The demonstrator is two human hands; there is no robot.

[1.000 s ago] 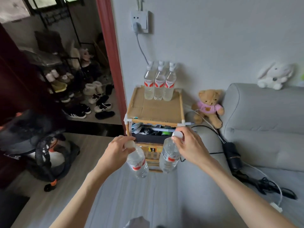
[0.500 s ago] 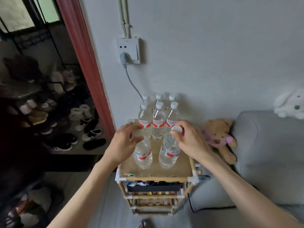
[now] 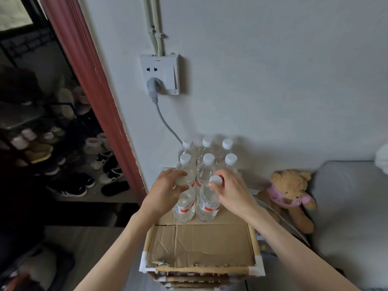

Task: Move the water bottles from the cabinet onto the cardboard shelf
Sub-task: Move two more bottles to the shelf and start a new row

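While the cardboard shelf (image 3: 201, 246) at lower centre carries six standing bottles (image 3: 207, 164) against the wall, two more stand just before them. Left hand (image 3: 165, 192) clasps the left bottle (image 3: 184, 206) and right hand (image 3: 233, 192) the right bottle (image 3: 207, 206), both at the cap. Apparently full, hence judged weighty, smooth and thin-walled; the stiff neck looks the soundest hold.

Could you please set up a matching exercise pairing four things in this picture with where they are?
Things:
1. teddy bear
2. grey plug
3. shoes
4. left hand

Places:
A. in the wall socket
B. on a bottle cap, over the cardboard shelf
C. right of the shelf, against the sofa
D. beyond the doorway at the left

Pairs: 1-C, 2-A, 3-D, 4-B
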